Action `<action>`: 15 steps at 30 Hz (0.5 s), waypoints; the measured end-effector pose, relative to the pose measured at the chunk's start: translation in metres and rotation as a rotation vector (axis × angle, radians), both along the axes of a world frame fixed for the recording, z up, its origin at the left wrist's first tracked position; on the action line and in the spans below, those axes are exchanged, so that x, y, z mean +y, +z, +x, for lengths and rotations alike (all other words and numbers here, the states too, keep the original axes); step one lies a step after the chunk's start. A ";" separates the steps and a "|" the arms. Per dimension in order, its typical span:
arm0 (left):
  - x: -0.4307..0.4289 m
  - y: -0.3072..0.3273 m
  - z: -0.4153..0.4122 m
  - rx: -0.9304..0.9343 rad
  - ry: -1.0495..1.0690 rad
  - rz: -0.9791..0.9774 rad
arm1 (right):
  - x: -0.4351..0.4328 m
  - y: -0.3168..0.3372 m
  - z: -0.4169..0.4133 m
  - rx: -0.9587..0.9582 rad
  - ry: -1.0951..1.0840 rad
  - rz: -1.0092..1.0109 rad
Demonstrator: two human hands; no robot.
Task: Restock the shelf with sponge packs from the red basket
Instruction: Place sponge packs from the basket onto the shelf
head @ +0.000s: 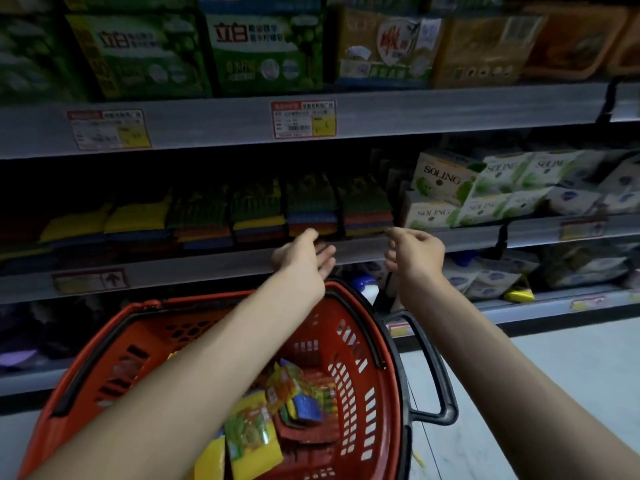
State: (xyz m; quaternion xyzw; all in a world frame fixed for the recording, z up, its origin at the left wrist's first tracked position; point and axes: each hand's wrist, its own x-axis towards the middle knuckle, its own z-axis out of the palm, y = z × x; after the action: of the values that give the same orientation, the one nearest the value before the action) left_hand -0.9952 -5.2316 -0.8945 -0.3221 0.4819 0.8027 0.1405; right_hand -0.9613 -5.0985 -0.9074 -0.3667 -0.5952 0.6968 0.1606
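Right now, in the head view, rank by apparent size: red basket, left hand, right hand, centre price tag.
1. red basket, clearly largest, also nearest the camera.
2. left hand and right hand, alike, not ranked apart.
3. centre price tag, slightly smaller, though farther away.

Up top green detergent packs, SOLING boxes mid-rt.

Shop: stocked shelves, price tags.

Red basket near side cut off below, sponge packs partly under left forearm, price tag print unreadable
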 end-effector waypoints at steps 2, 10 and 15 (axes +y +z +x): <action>-0.005 0.000 -0.002 0.004 0.029 -0.013 | -0.003 -0.004 -0.004 0.034 0.087 -0.201; -0.006 0.003 -0.006 0.015 0.097 -0.073 | -0.017 -0.003 -0.020 0.109 0.077 -0.406; -0.003 0.005 -0.008 0.025 0.121 -0.099 | -0.023 -0.002 -0.025 0.097 0.011 -0.421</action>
State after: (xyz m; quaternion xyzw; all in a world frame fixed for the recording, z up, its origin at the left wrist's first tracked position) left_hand -1.0033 -5.2351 -0.8896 -0.3470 0.5025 0.7888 0.0694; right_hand -0.9866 -5.1216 -0.9089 -0.3549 -0.4299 0.8235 0.1051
